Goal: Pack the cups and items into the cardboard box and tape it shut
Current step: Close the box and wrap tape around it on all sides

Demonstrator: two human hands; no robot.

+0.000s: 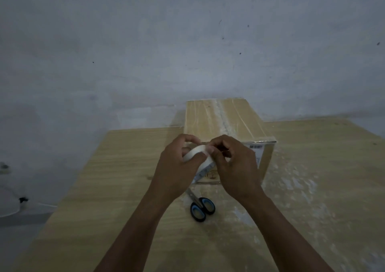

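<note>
Over the middle of the worktop [104, 178], your left hand [177, 167] curled round the white tape roll [196, 154], your right hand [235, 167] with fingers [218, 143] pinching the roll's edge, closed cardboard box [225, 121] just beyond, top seam taped, scissors [202, 208] lying nearer you, below your wrists

We're looking at a plain, dim room, a makeshift packing spot that could be a home or a storeroom; we can't tell which. Behind us runs a rough, patchy grey wall [145, 42] flecked with dark specks, right up against a pale wood-grain table [104, 178]. On it we see a taped box [225, 119] and scissors [202, 208].
</note>
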